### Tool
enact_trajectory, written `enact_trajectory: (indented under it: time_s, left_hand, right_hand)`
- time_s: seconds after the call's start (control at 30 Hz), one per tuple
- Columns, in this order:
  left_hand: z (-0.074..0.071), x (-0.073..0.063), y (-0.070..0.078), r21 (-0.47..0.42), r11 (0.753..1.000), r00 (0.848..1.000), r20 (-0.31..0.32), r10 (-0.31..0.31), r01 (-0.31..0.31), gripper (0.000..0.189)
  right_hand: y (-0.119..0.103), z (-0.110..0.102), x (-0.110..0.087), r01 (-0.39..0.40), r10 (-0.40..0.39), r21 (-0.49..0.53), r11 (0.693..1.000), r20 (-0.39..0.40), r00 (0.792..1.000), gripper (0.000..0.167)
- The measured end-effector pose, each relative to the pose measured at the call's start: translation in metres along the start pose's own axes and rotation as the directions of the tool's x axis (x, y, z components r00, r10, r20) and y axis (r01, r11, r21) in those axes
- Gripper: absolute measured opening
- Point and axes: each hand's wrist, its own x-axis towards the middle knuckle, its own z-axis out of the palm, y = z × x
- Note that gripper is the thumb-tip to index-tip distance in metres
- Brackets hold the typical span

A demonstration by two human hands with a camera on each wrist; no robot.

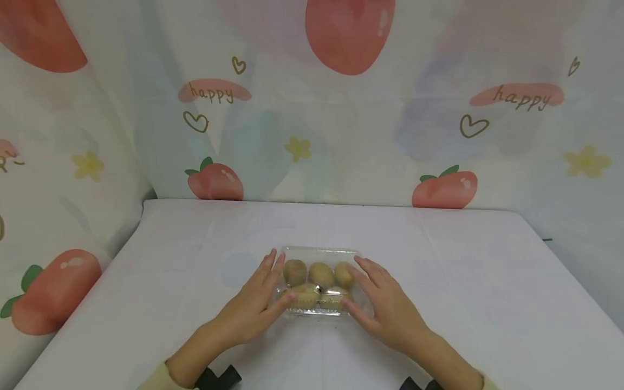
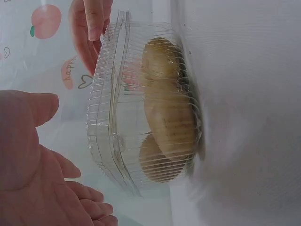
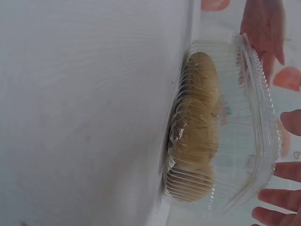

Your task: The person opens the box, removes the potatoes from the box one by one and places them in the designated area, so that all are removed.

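Note:
A clear plastic clamshell box (image 1: 322,251) stands on the white table with several potatoes (image 1: 320,275) inside. Its lid looks closed in both wrist views. My left hand (image 1: 247,310) is at the box's left side, fingers fairly straight and spread; the left wrist view has a gap between that hand (image 2: 51,174) and the plastic. On the opposite side is my right hand (image 1: 391,307), its fingers also extended. In the right wrist view those fingertips (image 3: 282,197) come close to the lid's edge, and I cannot tell whether they touch. Neither hand grips anything.
A white cloth covers the table (image 1: 146,303). Behind it and to the left hangs a printed curtain (image 1: 351,124) with peaches, hearts and the word "happy". Black straps (image 1: 219,377) show near the wrists at the bottom edge.

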Motion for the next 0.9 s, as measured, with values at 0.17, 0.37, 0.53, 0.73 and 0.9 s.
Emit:
enact_trajectory:
  time_s: [0.17,0.37,0.53,0.73,0.9]
  left_hand:
    - [0.001,-0.004,-0.004,-0.118,0.99,0.997,0.024,-0.076,0.078,0.078]
    - [0.003,-0.007,-0.007,-0.255,0.96,0.991,-0.029,-0.13,0.118,0.074]
    - [0.007,-0.01,-0.013,-0.382,0.92,0.977,-0.15,-0.151,0.083,0.059]
    - [0.011,-0.008,-0.019,-0.514,0.857,0.959,-0.222,-0.178,0.041,0.045]
    - [0.012,-0.007,-0.019,-0.607,0.791,0.958,-0.178,-0.226,0.074,0.045]
  right_hand:
    - [-0.002,0.003,0.0,0.093,-0.091,0.027,0.995,-0.048,0.995,0.052]
    - [-0.004,0.008,0.002,0.189,-0.186,0.058,0.98,-0.055,0.981,0.05]
    - [-0.007,0.011,0.006,0.258,-0.253,0.078,0.963,-0.07,0.965,0.043]
    - [-0.012,0.015,0.01,0.297,-0.292,0.082,0.951,-0.07,0.954,0.04]
    - [-0.016,0.019,0.014,0.324,-0.317,0.096,0.941,-0.079,0.945,0.039]
